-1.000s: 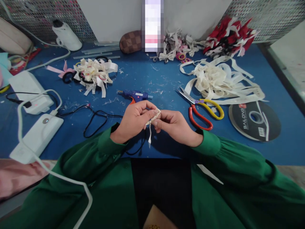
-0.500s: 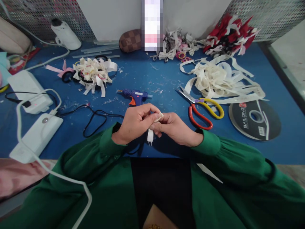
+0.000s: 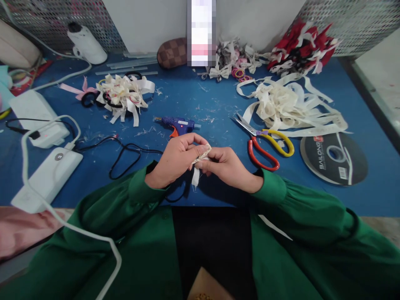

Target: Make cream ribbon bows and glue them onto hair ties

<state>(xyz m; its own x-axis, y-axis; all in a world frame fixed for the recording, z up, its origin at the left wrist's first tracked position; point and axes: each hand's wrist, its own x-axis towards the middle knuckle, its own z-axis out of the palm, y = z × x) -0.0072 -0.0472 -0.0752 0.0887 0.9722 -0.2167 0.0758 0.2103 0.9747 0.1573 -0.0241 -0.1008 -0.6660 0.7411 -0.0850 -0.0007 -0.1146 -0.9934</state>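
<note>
Both hands meet over the front of the blue table, pinching a cream ribbon (image 3: 196, 176) between them. My left hand (image 3: 178, 157) is closed, thumb and forefinger on the ribbon's folded upper part. From the other side my right hand (image 3: 229, 167) grips the same ribbon with thumb and fingers. A frayed tail hangs below the fingertips; part of the ribbon is hidden inside the hands. Just beyond my left hand lies a blue glue gun (image 3: 177, 125) with an orange trigger and a small red light. Scissors (image 3: 264, 139) with red and yellow handles rest right of my right hand.
Loose cream ribbons (image 3: 281, 104) are heaped at the right, behind a black ribbon spool (image 3: 334, 158). Finished-looking cream bows (image 3: 121, 96) lie at the left. White power strips (image 3: 46, 179) and cables occupy the left side. A pixelated screen (image 3: 201, 33) stands at the back.
The ribbon has turned between my fingers, showing more of its folded, twisted part, and its tail has shifted slightly left. Both hands stay close together on it.
</note>
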